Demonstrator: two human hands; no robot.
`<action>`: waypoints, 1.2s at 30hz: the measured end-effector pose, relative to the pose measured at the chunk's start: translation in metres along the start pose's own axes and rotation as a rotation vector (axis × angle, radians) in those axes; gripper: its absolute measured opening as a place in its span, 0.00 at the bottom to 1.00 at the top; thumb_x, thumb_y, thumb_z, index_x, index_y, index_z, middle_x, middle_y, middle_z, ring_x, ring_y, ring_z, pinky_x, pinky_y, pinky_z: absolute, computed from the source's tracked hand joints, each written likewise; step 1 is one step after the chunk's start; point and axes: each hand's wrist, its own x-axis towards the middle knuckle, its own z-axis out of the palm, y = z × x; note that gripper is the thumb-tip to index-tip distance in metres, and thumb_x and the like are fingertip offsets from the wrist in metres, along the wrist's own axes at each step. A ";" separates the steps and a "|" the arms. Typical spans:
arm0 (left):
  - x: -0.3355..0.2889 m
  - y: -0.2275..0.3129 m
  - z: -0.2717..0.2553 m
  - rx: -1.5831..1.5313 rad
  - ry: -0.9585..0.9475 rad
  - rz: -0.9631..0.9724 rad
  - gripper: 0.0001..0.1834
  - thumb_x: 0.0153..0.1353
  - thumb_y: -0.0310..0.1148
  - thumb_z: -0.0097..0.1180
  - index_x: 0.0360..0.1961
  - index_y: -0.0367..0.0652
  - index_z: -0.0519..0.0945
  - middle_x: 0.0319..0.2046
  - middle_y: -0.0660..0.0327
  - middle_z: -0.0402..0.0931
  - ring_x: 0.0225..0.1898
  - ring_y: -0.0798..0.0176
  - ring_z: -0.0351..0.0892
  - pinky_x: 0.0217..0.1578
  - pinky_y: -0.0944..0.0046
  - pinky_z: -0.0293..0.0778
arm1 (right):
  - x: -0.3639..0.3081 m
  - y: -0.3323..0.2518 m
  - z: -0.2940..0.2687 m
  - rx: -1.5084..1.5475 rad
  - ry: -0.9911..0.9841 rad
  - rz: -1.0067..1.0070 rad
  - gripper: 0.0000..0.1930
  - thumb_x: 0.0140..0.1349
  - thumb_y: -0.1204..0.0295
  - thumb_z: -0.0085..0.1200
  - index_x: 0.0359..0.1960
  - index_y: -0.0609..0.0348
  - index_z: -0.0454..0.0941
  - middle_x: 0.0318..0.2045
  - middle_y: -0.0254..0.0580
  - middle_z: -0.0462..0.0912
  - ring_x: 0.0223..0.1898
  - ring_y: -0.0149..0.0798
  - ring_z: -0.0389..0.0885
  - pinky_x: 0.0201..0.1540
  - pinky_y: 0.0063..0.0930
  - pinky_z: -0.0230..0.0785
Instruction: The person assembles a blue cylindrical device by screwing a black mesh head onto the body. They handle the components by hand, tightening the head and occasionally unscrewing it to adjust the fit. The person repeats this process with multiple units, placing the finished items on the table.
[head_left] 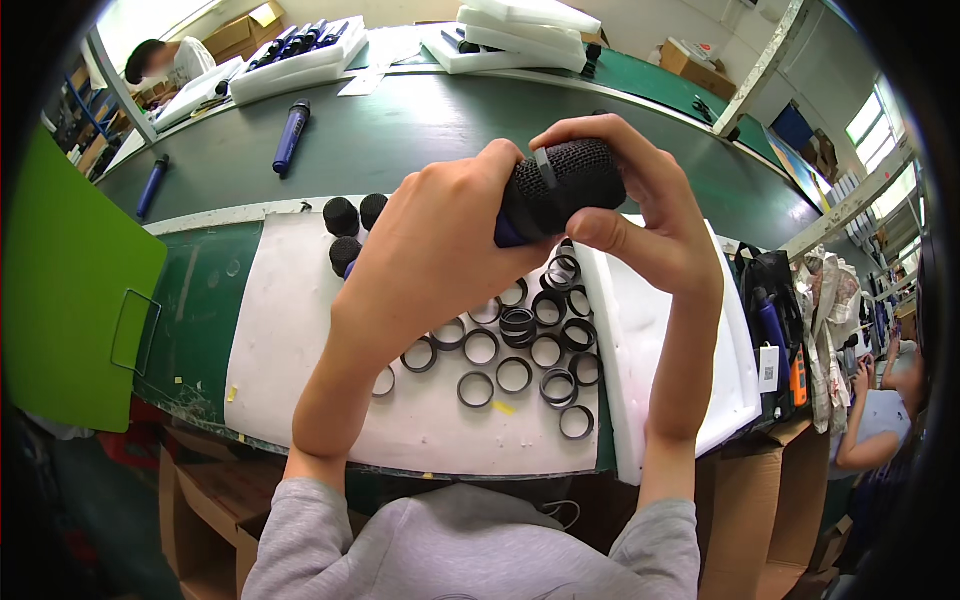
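Above the white work sheet (pixel 300 400), a microphone (pixel 578 178) with a black mesh head and dark blue body is held tilted between both hands. My left hand (pixel 430 230) is wrapped round its blue body and hides most of it. The fingers and thumb of my right hand (pixel 665 220) grip the mesh head, which has a grey band across it. Below lie many loose black rings (pixel 517 328), some overlapping. Left of my left wrist stand several microphones (pixel 341 216) with black mesh heads, partly hidden by my arm.
A white foam slab (pixel 640 330) lies under my right forearm, and a green panel (pixel 75 280) rises at left. Two blue microphones (pixel 290 140) rest on the dark belt (pixel 420 125). Foam trays (pixel 300 65) stand beyond it. Other people (pixel 185 62) are at far left and right.
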 end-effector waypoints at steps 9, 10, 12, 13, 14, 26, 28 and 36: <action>-0.001 -0.004 -0.008 -0.117 -0.034 0.110 0.26 0.42 0.31 0.75 0.44 0.37 0.78 0.28 0.50 0.82 0.30 0.44 0.84 0.34 0.55 0.78 | 0.000 -0.002 -0.001 -0.068 -0.047 -0.175 0.30 0.55 0.63 0.73 0.57 0.63 0.77 0.49 0.44 0.85 0.49 0.42 0.86 0.55 0.34 0.76; -0.002 -0.004 -0.007 -0.091 -0.012 0.121 0.26 0.43 0.31 0.75 0.44 0.36 0.79 0.28 0.50 0.82 0.30 0.44 0.84 0.34 0.55 0.78 | 0.000 -0.003 -0.002 -0.068 -0.045 -0.167 0.30 0.55 0.63 0.73 0.58 0.62 0.77 0.50 0.45 0.84 0.50 0.42 0.86 0.55 0.34 0.76; -0.003 -0.006 -0.003 -0.038 0.032 0.143 0.26 0.44 0.31 0.75 0.44 0.36 0.79 0.29 0.49 0.83 0.30 0.44 0.84 0.34 0.54 0.78 | -0.001 -0.004 -0.004 -0.059 -0.067 -0.154 0.30 0.55 0.64 0.73 0.58 0.62 0.77 0.51 0.45 0.84 0.51 0.43 0.85 0.56 0.35 0.76; -0.003 -0.006 0.000 -0.016 0.044 0.156 0.26 0.44 0.31 0.75 0.44 0.36 0.79 0.29 0.50 0.83 0.30 0.43 0.84 0.34 0.54 0.78 | -0.002 -0.003 -0.005 -0.055 -0.077 -0.146 0.30 0.55 0.65 0.72 0.58 0.62 0.77 0.51 0.45 0.84 0.52 0.43 0.85 0.57 0.35 0.75; -0.003 -0.007 0.003 0.005 0.055 0.168 0.26 0.44 0.31 0.74 0.45 0.36 0.79 0.29 0.50 0.83 0.31 0.43 0.84 0.34 0.54 0.79 | -0.002 -0.002 -0.007 -0.073 -0.091 -0.162 0.30 0.55 0.65 0.72 0.58 0.62 0.77 0.51 0.45 0.84 0.51 0.44 0.85 0.57 0.35 0.75; -0.003 -0.003 -0.005 -0.122 -0.153 0.069 0.25 0.47 0.31 0.74 0.46 0.35 0.79 0.29 0.51 0.83 0.29 0.49 0.85 0.33 0.56 0.79 | 0.000 -0.011 -0.016 -0.230 -0.199 -0.248 0.30 0.51 0.65 0.73 0.57 0.59 0.81 0.46 0.43 0.85 0.45 0.47 0.82 0.50 0.39 0.74; -0.002 -0.003 -0.006 -0.160 -0.176 0.047 0.25 0.47 0.31 0.74 0.47 0.35 0.79 0.29 0.51 0.84 0.29 0.51 0.86 0.33 0.57 0.79 | 0.001 -0.012 -0.015 -0.239 -0.197 -0.271 0.31 0.50 0.68 0.73 0.58 0.59 0.81 0.46 0.42 0.85 0.44 0.48 0.82 0.50 0.39 0.74; 0.000 -0.001 -0.008 -0.199 -0.213 0.039 0.27 0.47 0.32 0.75 0.48 0.35 0.79 0.30 0.52 0.84 0.30 0.56 0.86 0.34 0.58 0.79 | -0.001 -0.010 -0.017 -0.236 -0.209 -0.242 0.31 0.49 0.71 0.73 0.58 0.59 0.80 0.47 0.43 0.85 0.46 0.48 0.83 0.51 0.39 0.75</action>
